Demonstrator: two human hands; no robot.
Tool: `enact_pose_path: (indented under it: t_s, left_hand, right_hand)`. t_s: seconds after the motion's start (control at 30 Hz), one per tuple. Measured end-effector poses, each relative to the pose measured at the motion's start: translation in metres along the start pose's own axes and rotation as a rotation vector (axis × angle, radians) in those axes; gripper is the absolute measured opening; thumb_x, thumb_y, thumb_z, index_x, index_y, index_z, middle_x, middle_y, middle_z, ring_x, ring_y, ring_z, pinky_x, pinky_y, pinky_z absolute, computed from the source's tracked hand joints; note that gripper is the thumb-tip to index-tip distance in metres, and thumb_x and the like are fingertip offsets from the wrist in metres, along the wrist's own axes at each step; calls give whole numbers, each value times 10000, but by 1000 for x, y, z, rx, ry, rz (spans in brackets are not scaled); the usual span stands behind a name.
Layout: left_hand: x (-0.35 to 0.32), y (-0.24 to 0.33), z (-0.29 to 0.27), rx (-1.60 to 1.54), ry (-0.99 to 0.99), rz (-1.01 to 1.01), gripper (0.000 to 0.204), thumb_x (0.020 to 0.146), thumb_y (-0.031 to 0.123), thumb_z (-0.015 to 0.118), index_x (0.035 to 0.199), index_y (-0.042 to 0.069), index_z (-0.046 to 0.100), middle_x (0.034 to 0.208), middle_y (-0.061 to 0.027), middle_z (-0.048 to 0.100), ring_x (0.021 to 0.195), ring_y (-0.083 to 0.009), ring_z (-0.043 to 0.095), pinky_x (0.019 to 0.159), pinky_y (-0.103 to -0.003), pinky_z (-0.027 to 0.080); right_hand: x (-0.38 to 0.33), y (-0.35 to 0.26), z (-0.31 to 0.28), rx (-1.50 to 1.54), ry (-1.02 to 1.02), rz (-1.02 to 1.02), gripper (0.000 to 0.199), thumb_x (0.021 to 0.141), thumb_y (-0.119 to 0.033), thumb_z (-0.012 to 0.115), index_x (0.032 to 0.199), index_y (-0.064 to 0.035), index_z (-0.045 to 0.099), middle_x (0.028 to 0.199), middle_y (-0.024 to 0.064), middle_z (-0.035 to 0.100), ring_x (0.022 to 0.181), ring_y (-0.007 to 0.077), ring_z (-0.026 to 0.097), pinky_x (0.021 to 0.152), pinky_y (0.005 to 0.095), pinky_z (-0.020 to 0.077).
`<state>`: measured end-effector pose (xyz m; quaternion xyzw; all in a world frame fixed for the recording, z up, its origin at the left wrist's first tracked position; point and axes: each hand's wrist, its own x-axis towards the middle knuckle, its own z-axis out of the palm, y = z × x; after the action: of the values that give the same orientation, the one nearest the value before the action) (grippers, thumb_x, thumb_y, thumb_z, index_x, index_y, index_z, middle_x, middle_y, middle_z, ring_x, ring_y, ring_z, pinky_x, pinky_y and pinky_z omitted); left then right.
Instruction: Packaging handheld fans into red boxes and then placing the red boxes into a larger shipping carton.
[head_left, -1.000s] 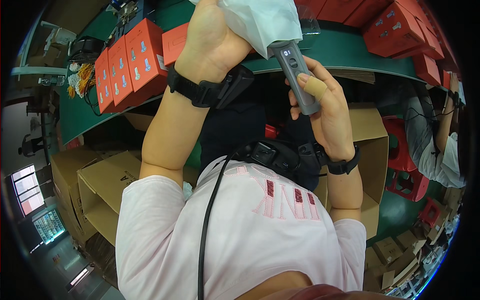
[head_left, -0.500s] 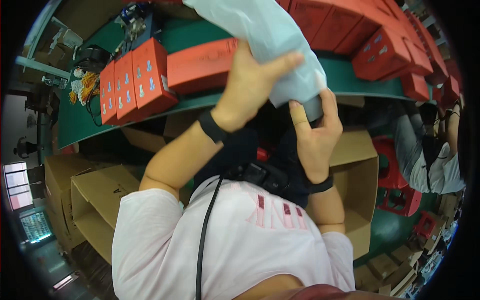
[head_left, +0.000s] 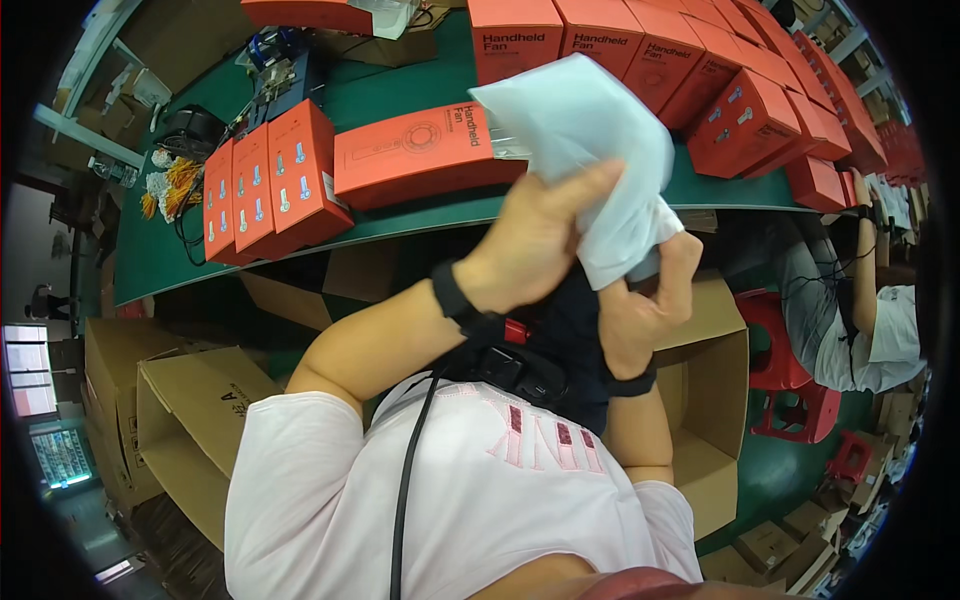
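A whitish translucent plastic bag [head_left: 600, 115] is held up between my two hands, over the front edge of the table. My left hand [head_left: 540, 240] is closed on its near left side, thumb laid across the film. On the right, my right hand [head_left: 650, 300] pinches the bag's gathered lower end. Something grey shows at that end, mostly covered, so its kind cannot be made out. Just left of the bag lies a long red fan box [head_left: 415, 150], with clear plastic [head_left: 508, 145] at its right end.
Red boxes [head_left: 270, 180] stand upright at the left of the green table [head_left: 385, 80]. Rows of red boxes [head_left: 690, 60] fill its right back. Open cartons [head_left: 200, 400] lie below. A co-worker [head_left: 870, 310] sits at far right near red stools [head_left: 800, 410].
Both hands have drawn the bag down toward me, and its far end has swung into view and folded over. The long red box's right end is now uncovered.
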<state>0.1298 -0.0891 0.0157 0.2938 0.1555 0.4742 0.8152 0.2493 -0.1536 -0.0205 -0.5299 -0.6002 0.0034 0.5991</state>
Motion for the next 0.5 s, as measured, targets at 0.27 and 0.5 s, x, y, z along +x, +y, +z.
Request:
enact_pose_path:
  t_s: [0.27, 0.5]
  left_hand:
    - [0, 7, 8, -237, 62, 2, 354, 1000, 297, 600, 1288, 93, 572, 1271, -45, 637, 1193, -195, 588, 1082, -444, 412]
    - [-3, 15, -8, -164, 151, 80, 335, 963, 150, 657, 1278, 83, 562, 1207, -36, 640, 1153, -184, 605, 1040, -378, 453]
  right_hand:
    - [20, -3, -17, -227, 145, 31, 906, 943, -346, 652, 1583, -1, 112, 1615, 254, 185, 1455, 403, 314, 1179, 502, 234]
    - [17, -27, -31, -421, -197, -293, 859, 715, -354, 895, 1390, 15, 514, 1515, 268, 394, 1327, 408, 486, 1074, 498, 378]
